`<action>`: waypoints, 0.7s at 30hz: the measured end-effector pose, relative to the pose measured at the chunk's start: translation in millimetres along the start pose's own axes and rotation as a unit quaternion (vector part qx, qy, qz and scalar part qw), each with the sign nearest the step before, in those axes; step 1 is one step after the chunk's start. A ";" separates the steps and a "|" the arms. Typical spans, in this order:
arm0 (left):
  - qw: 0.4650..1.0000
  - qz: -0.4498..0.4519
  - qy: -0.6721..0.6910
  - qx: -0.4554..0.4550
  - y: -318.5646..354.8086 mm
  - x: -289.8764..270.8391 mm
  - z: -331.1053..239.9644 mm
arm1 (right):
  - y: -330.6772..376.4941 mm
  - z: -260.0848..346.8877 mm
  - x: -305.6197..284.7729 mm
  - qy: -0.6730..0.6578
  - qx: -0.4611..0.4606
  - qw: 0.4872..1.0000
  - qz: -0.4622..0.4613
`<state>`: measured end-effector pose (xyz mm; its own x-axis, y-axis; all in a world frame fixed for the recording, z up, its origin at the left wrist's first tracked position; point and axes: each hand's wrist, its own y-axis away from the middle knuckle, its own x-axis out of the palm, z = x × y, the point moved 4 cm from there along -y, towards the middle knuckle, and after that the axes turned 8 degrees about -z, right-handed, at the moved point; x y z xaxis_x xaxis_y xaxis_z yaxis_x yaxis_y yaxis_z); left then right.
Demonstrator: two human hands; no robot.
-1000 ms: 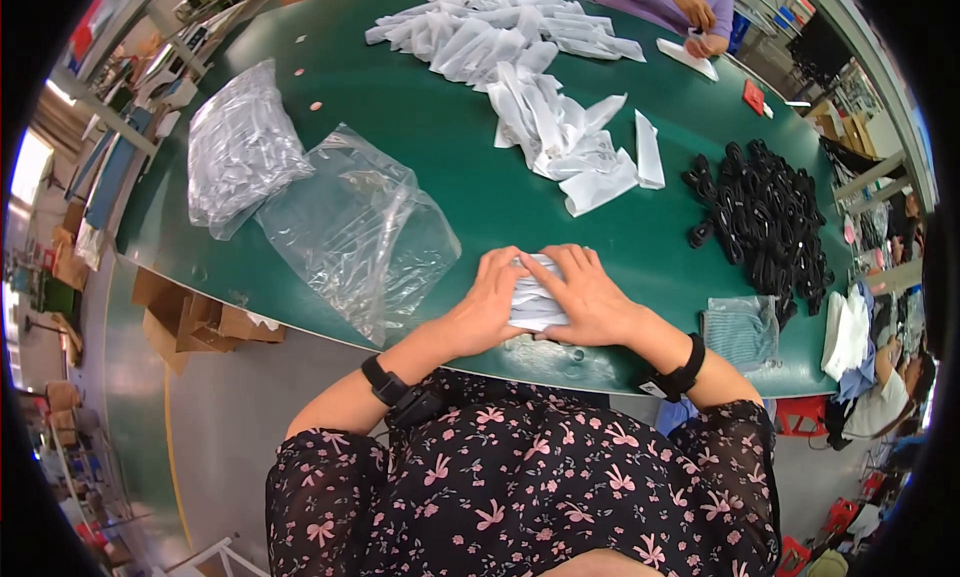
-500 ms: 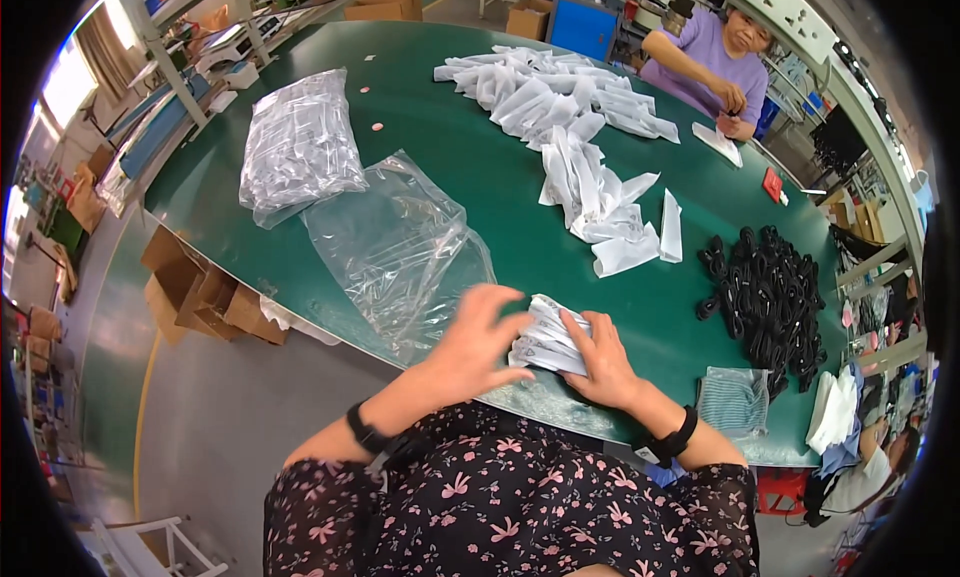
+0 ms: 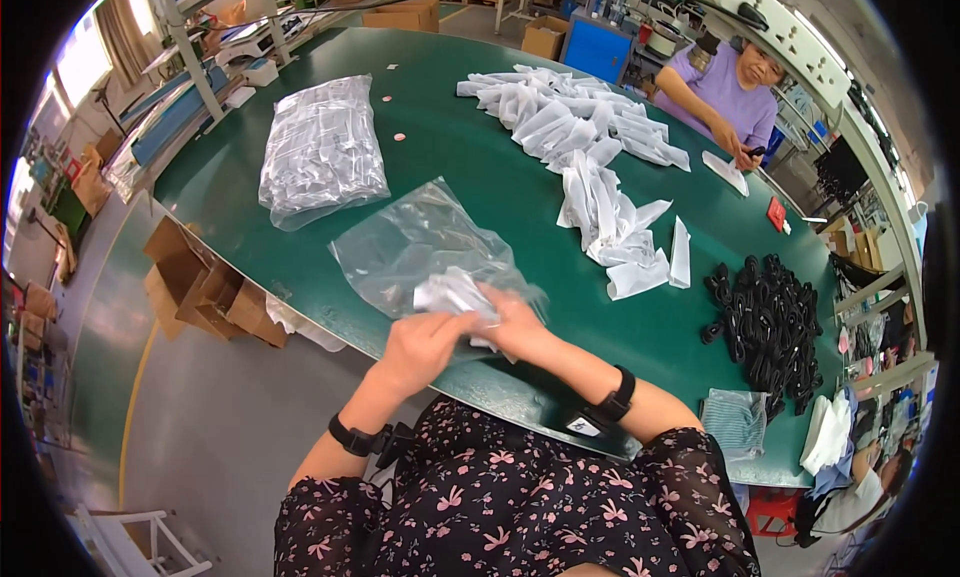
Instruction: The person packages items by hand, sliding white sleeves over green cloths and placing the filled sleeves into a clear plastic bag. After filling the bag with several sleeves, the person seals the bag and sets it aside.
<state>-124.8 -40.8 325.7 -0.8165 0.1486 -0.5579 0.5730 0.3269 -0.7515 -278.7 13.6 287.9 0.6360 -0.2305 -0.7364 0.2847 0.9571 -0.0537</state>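
A bundle of white packets (image 3: 452, 293), blurred by motion, is gripped in my right hand (image 3: 518, 325) at the near edge of the green table. It lies at the mouth of a large clear plastic bag (image 3: 420, 239); whether it is fully inside I cannot tell. My left hand (image 3: 422, 349) is closed next to it, fingers pinched on what looks like the bag's near edge. Farther left a filled clear bag of white packets (image 3: 325, 152) lies flat. Loose white packets (image 3: 600, 202) are heaped across the middle and far side of the table.
Coiled black cables (image 3: 765, 322) are piled at the right, with a striped clear pouch (image 3: 735, 424) and white cloth (image 3: 828, 427) nearby. A co-worker (image 3: 725, 97) in purple sits at the far right. Open cardboard boxes (image 3: 205, 292) stand on the floor at left.
The packet bundle moved left from the bare table edge to the clear bag's mouth, carried by my right hand. My left hand closed, and the bag's near end shifted and bunched up.
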 end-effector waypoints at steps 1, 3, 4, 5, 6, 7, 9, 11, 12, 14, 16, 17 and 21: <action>0.999 -0.015 0.034 0.008 -2.4 2.4 -2.3 | -10.9 -2.3 8.2 -0.066 0.033 0.997 0.023; 0.993 -0.043 0.105 0.024 -6.6 7.7 -6.4 | -28.4 -3.2 23.2 -0.195 0.102 0.973 0.065; 0.993 -0.046 0.106 0.024 -8.1 8.8 -7.6 | -36.4 -0.9 30.5 -0.193 0.102 0.974 0.066; 0.992 -0.023 0.125 0.005 -9.7 10.3 -10.2 | -44.2 2.0 32.4 -0.119 0.081 0.990 0.004; 0.990 0.000 0.143 -0.014 -10.9 10.7 -13.6 | -51.0 6.1 34.0 -0.044 0.059 0.996 -0.057; 0.986 0.024 0.163 -0.033 -11.6 12.0 -16.0 | -56.9 10.4 34.1 0.031 0.037 0.992 -0.118; 0.973 0.062 0.210 -0.071 -12.9 14.7 -22.2 | -72.8 15.0 37.1 0.068 0.019 0.988 -0.138; 0.934 0.137 0.296 -0.144 -11.6 19.7 -26.0 | -91.4 22.1 36.0 0.137 -0.026 0.974 -0.178; 0.933 0.138 0.299 -0.145 -12.3 19.4 -26.1 | -100.4 21.5 37.1 0.138 -0.023 0.974 -0.177; 0.913 0.194 0.317 -0.168 -11.3 23.5 -25.4 | -117.2 19.4 37.9 0.169 -0.037 0.962 -0.210; 0.900 0.227 0.330 -0.173 -12.1 26.0 -24.0 | -134.0 13.2 40.2 0.188 -0.037 0.954 -0.232; 0.914 0.205 0.310 -0.163 -14.5 22.4 -17.0 | -145.0 9.4 43.7 0.193 -0.067 0.948 -0.244; 0.940 0.157 0.273 -0.134 -20.8 22.2 15.7 | -182.4 -4.7 44.1 0.125 -0.111 0.959 -0.230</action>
<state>-153.7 -58.9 323.4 -0.5660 0.7095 -0.4199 0.8136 0.3984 -0.4235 -305.9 -170.4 262.1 0.2803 -0.6149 -0.7371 0.3175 0.7840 -0.5334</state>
